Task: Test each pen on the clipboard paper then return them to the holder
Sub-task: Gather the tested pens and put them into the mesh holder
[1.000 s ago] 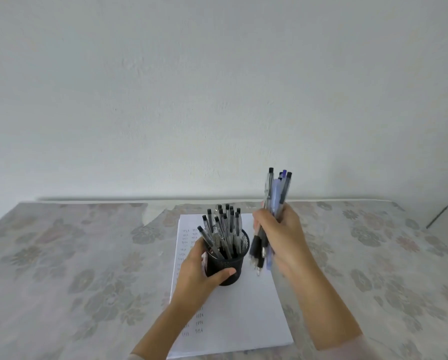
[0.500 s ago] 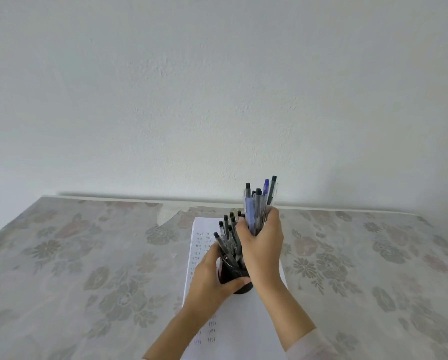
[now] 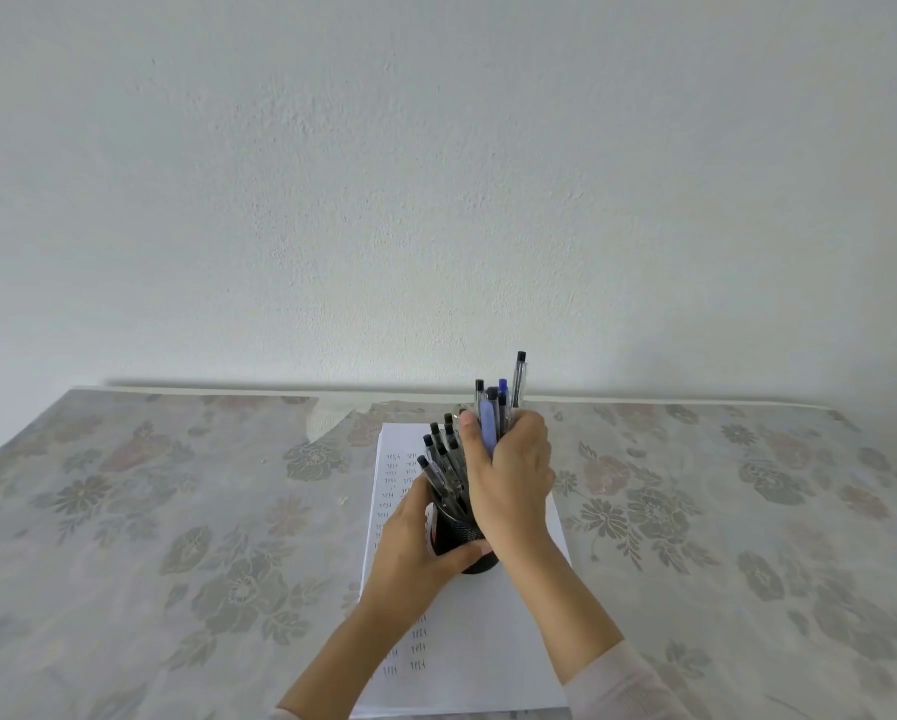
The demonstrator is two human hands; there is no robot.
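Both tight: L point(image 3: 410, 553) holder point(image 3: 459, 531), R point(image 3: 514, 475) pens point(image 3: 488, 423)

The worktop point(image 3: 202, 392) ran the full width of the view. A floral cloth point(image 3: 721, 511) in faded grey, green and pink covered nearly all of it and lay flat. Near the middle of the far edge the cloth had a ragged gap point(image 3: 332, 410), and a white surface showed through there. A white sheet of paper point(image 3: 488, 641) lay flat on the cloth at the centre, its long side running away from the viewer and its near edge close to the bottom of the view. Columns of small handwritten marks point(image 3: 402, 467) ran down its left part.
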